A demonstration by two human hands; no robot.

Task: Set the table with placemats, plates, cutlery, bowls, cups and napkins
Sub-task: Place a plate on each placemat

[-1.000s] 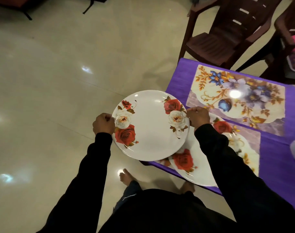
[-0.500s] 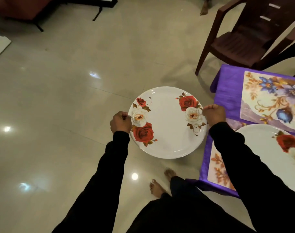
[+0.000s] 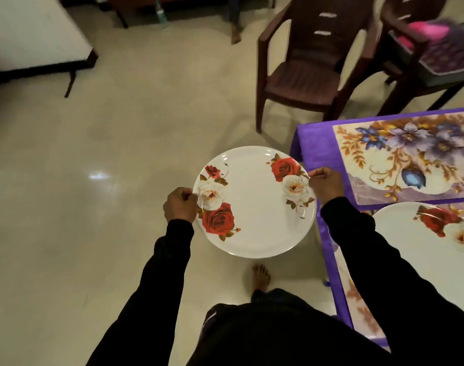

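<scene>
White plate (image 3: 254, 204) between both hands (rim-pinched)

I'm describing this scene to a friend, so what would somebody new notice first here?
First, the rose-patterned plate at the centre, held level over the shiny floor, with the left hand and right hand gripping opposite rims. Next, the purple tablecloth at right, carrying a floral placemat and, nearer the person, a matching second plate.

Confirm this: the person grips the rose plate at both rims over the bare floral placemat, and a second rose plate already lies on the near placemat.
Wrong in one respect: in the head view the held rose plate, gripped by the left hand and right hand, hangs over the floor, left of the purple table, not over the bare floral placemat. The second rose plate lies there as stated.
</scene>
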